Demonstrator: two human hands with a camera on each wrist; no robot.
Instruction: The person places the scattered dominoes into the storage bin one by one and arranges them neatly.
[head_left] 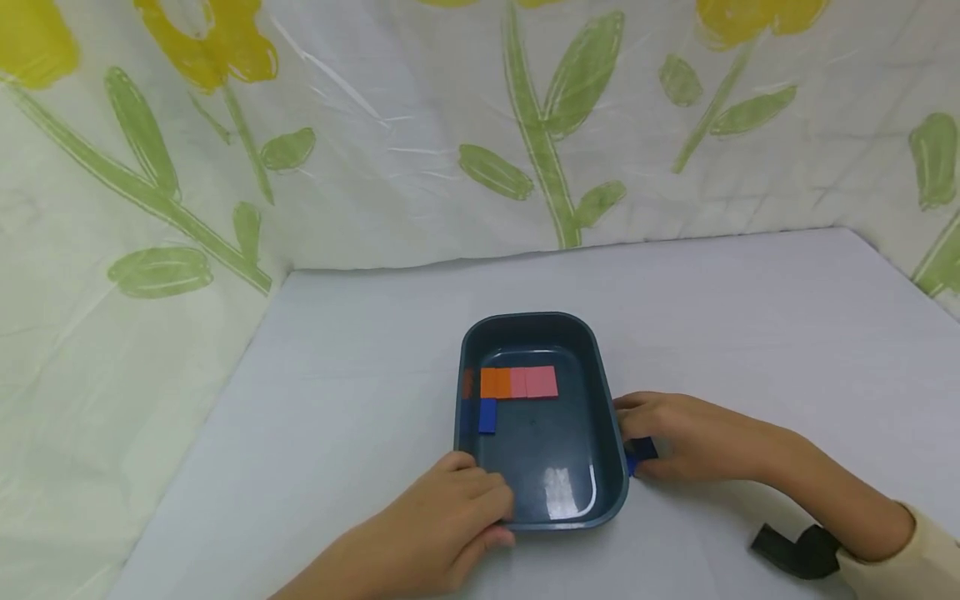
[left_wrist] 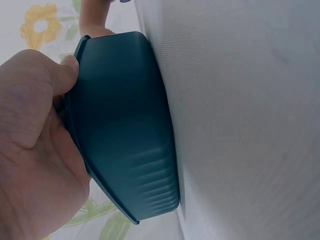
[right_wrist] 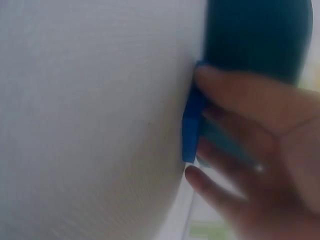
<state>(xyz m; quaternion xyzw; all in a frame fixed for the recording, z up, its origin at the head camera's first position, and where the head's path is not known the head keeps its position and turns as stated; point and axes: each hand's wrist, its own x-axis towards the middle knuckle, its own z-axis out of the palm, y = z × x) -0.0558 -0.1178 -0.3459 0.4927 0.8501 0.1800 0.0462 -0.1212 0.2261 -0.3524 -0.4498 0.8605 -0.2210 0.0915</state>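
Note:
My left hand [head_left: 442, 525] grips the near left corner of a dark teal plastic tray [head_left: 555, 442]. Its thumb and fingers hook over the rim, and the left wrist view shows the tray's outer wall [left_wrist: 120, 105]. Just outside the tray's right side, my right hand [head_left: 686, 437] pinches a flat blue block [right_wrist: 191, 130] low against the table, thumb at one end and fingers behind it. Inside the tray, orange tiles [head_left: 495, 383] and pink tiles [head_left: 536, 382] form a row toward the far left. A blue tile [head_left: 487, 415] lies just below the row's left end.
A white cloth [head_left: 360, 392] covers the table. Near my right sleeve [head_left: 900, 550] lies a black strap [head_left: 798, 552]. Behind the table hangs a pale curtain [head_left: 390, 192] with painted yellow flowers and green leaves.

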